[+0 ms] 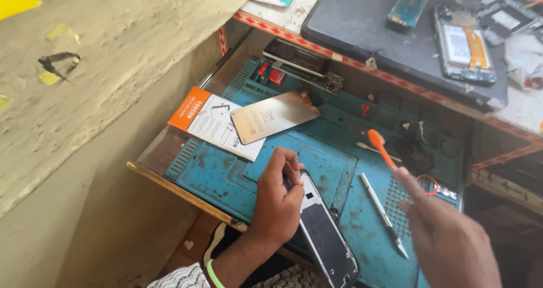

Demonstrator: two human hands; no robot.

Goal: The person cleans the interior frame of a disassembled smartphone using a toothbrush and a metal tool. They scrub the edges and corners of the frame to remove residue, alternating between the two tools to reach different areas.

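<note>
My left hand [280, 200] rests on the upper left edge of an opened phone [325, 231] lying on a blue repair mat [226, 175], fingers curled onto its frame. My right hand [447, 237] hovers blurred at the lower right, above the mat, with its fingers around an orange-handled tool [380, 146] that points up and left. A silver tool [383, 214] like a pen lies on the mat between the two hands.
A metal back cover [271, 115] lies on a white and orange card [212, 121] at the mat's upper left. A phone frame [302, 64] lies behind the mat. On the raised dark mat [362, 22] sit another opened phone [464, 44] and a small board [407, 8]. A wall stands at left.
</note>
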